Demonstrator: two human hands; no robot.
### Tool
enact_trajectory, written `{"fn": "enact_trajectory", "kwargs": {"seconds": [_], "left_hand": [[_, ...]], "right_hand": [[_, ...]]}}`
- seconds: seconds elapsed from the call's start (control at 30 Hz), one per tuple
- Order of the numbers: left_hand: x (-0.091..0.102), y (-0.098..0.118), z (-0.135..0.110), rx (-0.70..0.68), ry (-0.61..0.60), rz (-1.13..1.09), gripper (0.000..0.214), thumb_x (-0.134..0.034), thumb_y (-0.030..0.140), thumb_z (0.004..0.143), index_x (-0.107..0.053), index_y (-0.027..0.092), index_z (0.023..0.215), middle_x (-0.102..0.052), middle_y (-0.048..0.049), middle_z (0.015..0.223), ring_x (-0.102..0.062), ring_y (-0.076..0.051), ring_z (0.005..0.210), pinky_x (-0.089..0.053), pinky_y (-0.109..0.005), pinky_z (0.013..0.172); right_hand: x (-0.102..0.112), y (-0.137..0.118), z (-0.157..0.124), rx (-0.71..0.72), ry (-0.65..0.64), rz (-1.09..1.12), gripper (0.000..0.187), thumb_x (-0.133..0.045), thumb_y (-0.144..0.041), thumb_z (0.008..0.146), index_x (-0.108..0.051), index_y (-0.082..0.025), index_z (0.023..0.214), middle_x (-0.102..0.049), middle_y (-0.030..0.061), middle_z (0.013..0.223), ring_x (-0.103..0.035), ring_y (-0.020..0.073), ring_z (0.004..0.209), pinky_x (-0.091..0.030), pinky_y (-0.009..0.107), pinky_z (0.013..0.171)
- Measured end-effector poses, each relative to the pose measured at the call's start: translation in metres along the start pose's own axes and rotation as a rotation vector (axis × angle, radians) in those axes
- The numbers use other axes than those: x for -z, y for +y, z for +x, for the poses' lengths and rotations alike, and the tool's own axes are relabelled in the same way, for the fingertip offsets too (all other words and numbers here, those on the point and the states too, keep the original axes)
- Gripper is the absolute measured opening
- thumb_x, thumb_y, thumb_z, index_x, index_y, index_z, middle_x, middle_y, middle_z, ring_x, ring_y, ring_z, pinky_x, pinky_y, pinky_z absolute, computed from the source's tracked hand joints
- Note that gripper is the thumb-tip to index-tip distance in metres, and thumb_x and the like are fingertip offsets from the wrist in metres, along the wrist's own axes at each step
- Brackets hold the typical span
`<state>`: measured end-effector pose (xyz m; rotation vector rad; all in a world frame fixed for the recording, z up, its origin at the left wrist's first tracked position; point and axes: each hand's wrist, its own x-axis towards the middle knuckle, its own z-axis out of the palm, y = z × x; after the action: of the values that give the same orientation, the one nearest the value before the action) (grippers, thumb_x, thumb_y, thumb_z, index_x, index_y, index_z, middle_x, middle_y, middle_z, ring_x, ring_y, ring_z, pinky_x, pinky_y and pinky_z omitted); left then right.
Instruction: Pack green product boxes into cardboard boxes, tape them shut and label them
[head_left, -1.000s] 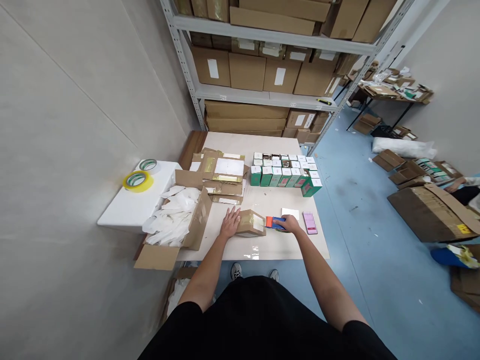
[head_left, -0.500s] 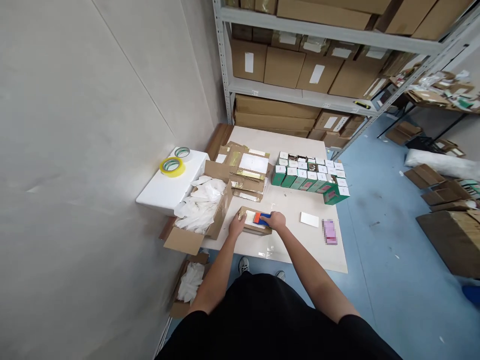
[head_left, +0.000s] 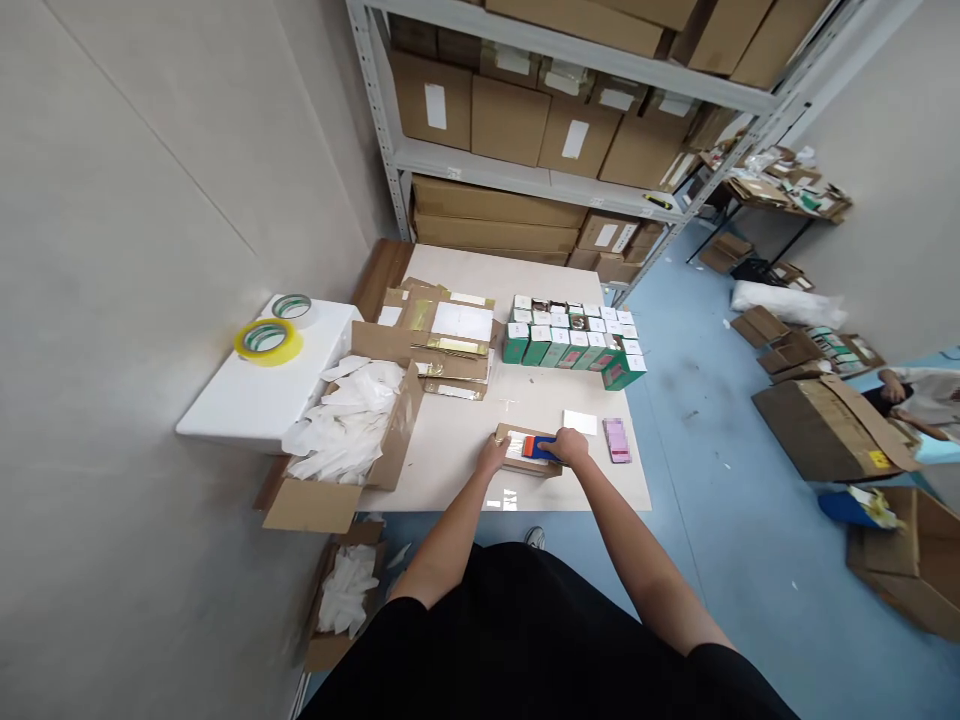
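A small brown cardboard box [head_left: 531, 465] with a white label on top lies on the pale table [head_left: 450, 470], near its front edge. My left hand [head_left: 493, 457] is closed around the box's left end. In my right hand [head_left: 571, 447] is a blue scraper [head_left: 546, 448] with an orange-red end, gripped and pressed flat over the label; the hand covers its right part. Just behind the right hand lies a white card [head_left: 580, 422]. Farther right is a stack of pink slips [head_left: 618, 441].
Rows of green-and-white boxes [head_left: 574, 340] stand at the back right. Flattened cardboard [head_left: 450, 345] lies left of them. A carton [head_left: 405, 425] of white paper and tape rolls [head_left: 268, 341] are on the left. Behind stands a shelf [head_left: 525, 178]. Someone [head_left: 926, 405] is at the far right.
Both hands, the scraper and the box have shifted right along the table, closer to the white card. My view has turned right, bringing a person's arms into sight at the right edge.
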<state>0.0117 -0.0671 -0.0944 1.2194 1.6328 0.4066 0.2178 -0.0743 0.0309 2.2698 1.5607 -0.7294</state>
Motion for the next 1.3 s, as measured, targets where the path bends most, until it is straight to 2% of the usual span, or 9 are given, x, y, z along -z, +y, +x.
{"fn": "enact_trajectory", "kwargs": {"seconds": [0.1,0.2,0.33,0.57,0.67,0.83,1.0,1.13,1.3], "left_hand": [[-0.020,0.010,-0.009,0.008,-0.067,0.059,0.054,-0.054,0.054,0.097,-0.055,0.019,0.137,-0.068,-0.0176,0.132,-0.066,-0.032,0.119,-0.047,-0.036,0.092],[-0.030,0.016,-0.016,0.021,-0.064,0.117,0.055,-0.046,0.051,0.100,-0.049,0.017,0.143,-0.064,-0.0198,0.138,-0.063,-0.033,0.124,-0.047,-0.038,0.093],[-0.032,0.021,-0.016,0.063,-0.083,0.205,0.053,-0.039,0.051,0.102,-0.045,0.019,0.145,-0.063,-0.0186,0.140,-0.063,-0.033,0.125,-0.047,-0.039,0.094],[-0.030,0.020,-0.011,0.065,-0.098,0.253,0.053,-0.034,0.052,0.103,-0.042,0.022,0.146,-0.063,-0.0165,0.141,-0.061,-0.033,0.127,-0.047,-0.040,0.096],[-0.030,0.018,-0.009,0.060,-0.102,0.259,0.054,-0.034,0.053,0.103,-0.042,0.022,0.146,-0.064,-0.0169,0.139,-0.062,-0.034,0.126,-0.047,-0.042,0.097],[-0.026,0.013,-0.004,0.038,-0.134,0.246,0.055,-0.037,0.055,0.102,-0.043,0.022,0.146,-0.064,-0.0173,0.139,-0.062,-0.034,0.127,-0.047,-0.043,0.100],[-0.018,0.003,0.004,0.021,-0.132,0.165,0.057,-0.043,0.056,0.100,-0.047,0.019,0.144,-0.063,-0.0193,0.139,-0.060,-0.036,0.130,-0.045,-0.045,0.104],[-0.002,-0.008,0.014,0.008,-0.161,0.043,0.054,-0.050,0.054,0.100,-0.052,0.017,0.140,-0.066,-0.0164,0.138,-0.063,-0.031,0.127,-0.048,-0.038,0.103],[0.028,-0.021,0.021,-0.006,-0.172,-0.001,0.048,-0.049,0.052,0.101,-0.062,0.017,0.131,-0.068,-0.0115,0.138,-0.064,-0.025,0.127,-0.050,-0.030,0.103]], "right_hand": [[-0.002,0.025,-0.004,-0.037,-0.005,0.040,0.052,-0.073,-0.064,0.080,-0.073,-0.016,0.100,-0.076,0.0157,0.107,-0.073,0.0286,0.097,-0.049,0.028,0.069],[-0.002,0.041,-0.006,-0.022,-0.007,0.066,0.053,-0.073,-0.066,0.079,-0.074,-0.017,0.097,-0.076,0.0153,0.104,-0.073,0.0281,0.095,-0.048,0.028,0.067],[0.001,0.069,-0.006,-0.032,0.022,0.049,0.053,-0.073,-0.066,0.080,-0.074,-0.016,0.097,-0.076,0.0168,0.105,-0.073,0.0274,0.095,-0.048,0.027,0.068],[0.000,0.159,-0.012,-0.138,0.007,0.078,0.051,-0.074,-0.067,0.078,-0.073,-0.017,0.089,-0.077,0.0136,0.097,-0.073,0.0271,0.090,-0.046,0.027,0.064],[-0.006,0.180,-0.014,-0.153,0.013,0.085,0.049,-0.072,-0.066,0.080,-0.073,-0.018,0.087,-0.077,0.0120,0.097,-0.073,0.0263,0.089,-0.044,0.026,0.062],[-0.011,0.181,-0.014,-0.134,0.024,0.082,0.050,-0.070,-0.069,0.080,-0.073,-0.019,0.086,-0.076,0.0119,0.095,-0.072,0.0260,0.089,-0.044,0.026,0.063],[-0.005,0.171,-0.015,-0.131,0.036,0.099,0.049,-0.071,-0.068,0.081,-0.073,-0.020,0.091,-0.077,0.0103,0.095,-0.072,0.0245,0.090,-0.044,0.025,0.064],[0.002,0.150,-0.019,-0.088,0.069,0.075,0.051,-0.070,-0.069,0.082,-0.074,-0.019,0.089,-0.077,0.0116,0.095,-0.072,0.0252,0.092,-0.044,0.025,0.065],[0.016,0.107,-0.024,-0.028,0.155,0.100,0.054,-0.066,-0.072,0.083,-0.076,-0.019,0.091,-0.077,0.0129,0.097,-0.072,0.0251,0.091,-0.043,0.025,0.064]]}}
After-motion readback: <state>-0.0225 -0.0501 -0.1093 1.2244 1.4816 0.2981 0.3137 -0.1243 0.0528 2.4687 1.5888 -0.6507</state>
